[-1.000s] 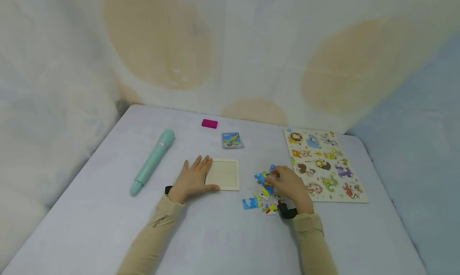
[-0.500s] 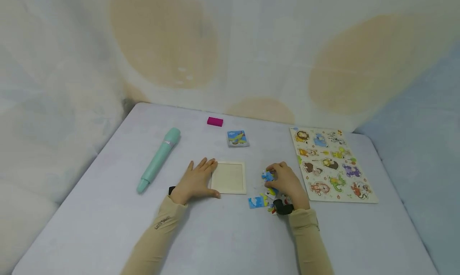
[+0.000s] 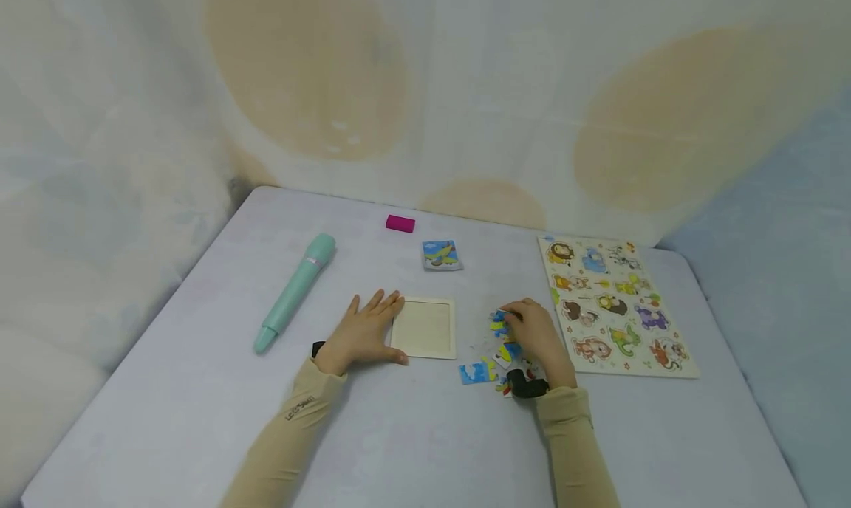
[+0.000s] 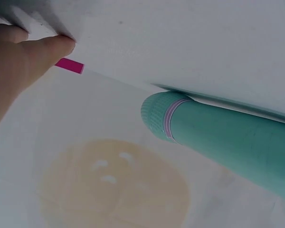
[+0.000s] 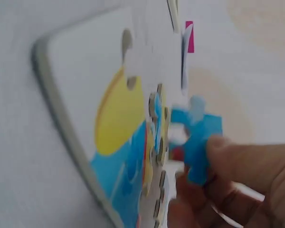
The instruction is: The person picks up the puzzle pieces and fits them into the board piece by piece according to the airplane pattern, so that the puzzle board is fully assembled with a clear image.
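Observation:
My left hand (image 3: 362,336) lies flat with fingers spread, touching the left edge of a square cream puzzle frame (image 3: 423,331). In the left wrist view only part of that hand (image 4: 21,59) shows, at the upper left. My right hand (image 3: 537,336) is over a loose heap of jigsaw pieces (image 3: 510,351) to the right of the frame. Its thumb and fingers pinch a blue jigsaw piece (image 5: 206,130), held up on edge in the right wrist view. Close to that camera lies a white, yellow and blue piece (image 5: 121,118). The right hand hides some of the heap.
A mint-green toy microphone (image 3: 295,292) lies to the left. Behind the frame are a small wrapped packet with an airplane picture (image 3: 442,255) and a magenta block (image 3: 400,224). An animal puzzle board (image 3: 601,283) lies right of my right hand.
My right hand has picked among the heap and now pinches a piece turned up on edge. My left hand has stayed at the frame. The head view has shifted slightly.

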The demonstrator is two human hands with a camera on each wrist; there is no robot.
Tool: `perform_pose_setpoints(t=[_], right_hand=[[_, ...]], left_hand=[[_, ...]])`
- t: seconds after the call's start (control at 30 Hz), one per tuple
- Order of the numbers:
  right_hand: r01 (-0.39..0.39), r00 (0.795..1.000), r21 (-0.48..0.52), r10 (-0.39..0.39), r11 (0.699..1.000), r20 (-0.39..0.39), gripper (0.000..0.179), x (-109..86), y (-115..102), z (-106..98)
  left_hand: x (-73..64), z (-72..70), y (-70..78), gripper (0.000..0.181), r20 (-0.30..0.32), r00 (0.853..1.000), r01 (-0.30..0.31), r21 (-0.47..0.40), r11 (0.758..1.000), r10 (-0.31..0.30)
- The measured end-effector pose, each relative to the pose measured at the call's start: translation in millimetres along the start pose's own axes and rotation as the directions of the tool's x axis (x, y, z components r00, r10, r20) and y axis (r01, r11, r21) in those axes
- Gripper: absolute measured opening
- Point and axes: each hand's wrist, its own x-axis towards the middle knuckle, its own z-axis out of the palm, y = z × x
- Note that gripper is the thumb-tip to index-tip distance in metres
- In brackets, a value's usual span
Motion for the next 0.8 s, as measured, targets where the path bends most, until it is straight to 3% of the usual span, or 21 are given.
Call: perform_pose_setpoints(t=[0.17, 0.37, 0.57, 0.8], right_hand=[[-0.016, 0.999, 0.134, 0.011, 0.991, 0.036, 0.021, 6.3, -10, 4], [-0.009, 0.997, 0.238, -0.008, 0.971, 0.071, 0.013, 28.7, -46, 25], [-0.023, 0.993, 0.242, -0.006, 0.97, 0.116, 0.01, 44.7, -76, 51], [-0.037, 0.995, 0.189, 0.018, 0.981, 0.101, 0.011, 48.2, -84, 66]], left_hand=[[-1.4, -1.3, -0.2, 0.112, -0.011, 1.0, -0.006, -0.009, 1.0, 0.006], [-2.3, -3.2, -2.1, 0.112, 0.002, 1.0, 0.011, -0.014, 1.0, -0.011], [-1.6, -0.9, 1.7, 0.112, 0.011, 1.0, 0.014, -0.034, 0.999, -0.014], [-1.8, -0.2, 6.8, 0.111, 0.014, 1.0, 0.007, -0.036, 0.999, -0.006]])
